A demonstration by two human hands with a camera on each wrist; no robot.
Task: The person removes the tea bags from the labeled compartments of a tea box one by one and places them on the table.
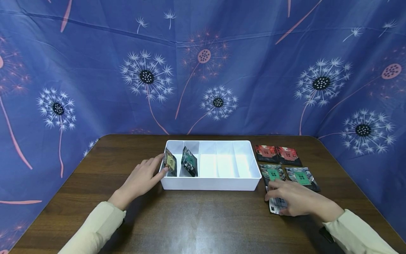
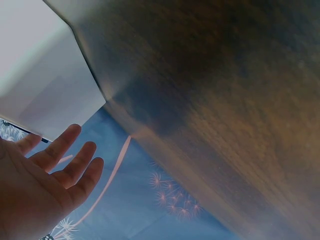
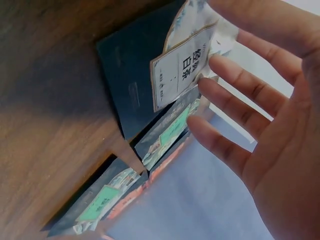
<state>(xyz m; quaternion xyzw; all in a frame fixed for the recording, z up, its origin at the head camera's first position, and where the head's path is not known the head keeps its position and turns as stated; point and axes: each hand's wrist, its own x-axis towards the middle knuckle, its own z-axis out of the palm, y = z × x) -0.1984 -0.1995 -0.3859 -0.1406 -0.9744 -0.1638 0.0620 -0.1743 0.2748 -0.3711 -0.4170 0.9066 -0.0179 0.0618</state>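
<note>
At the left end of a white divided tray (image 1: 209, 183) is my left hand (image 1: 142, 181). Its thumb and fingertips are at the rim beside a yellow-labelled tea packet (image 1: 170, 163) that leans in the first compartment. The left wrist view shows its other fingers extended beside the tray's end. A green-labelled tea packet (image 1: 189, 162) leans in the second compartment. Over on the right, my right hand (image 1: 293, 199) reaches across a dark tea packet with a white label (image 3: 182, 70), partly hidden in the head view. Its fingertips touch that packet, the fingers spread and only slightly bent.
Two green-labelled packets (image 1: 302, 177) lie just beyond the right hand. Behind them are two red-labelled packets (image 1: 288, 155), right of the tray. The brown wooden table (image 1: 196, 218) ends at a blue dandelion-print cloth (image 1: 253, 70).
</note>
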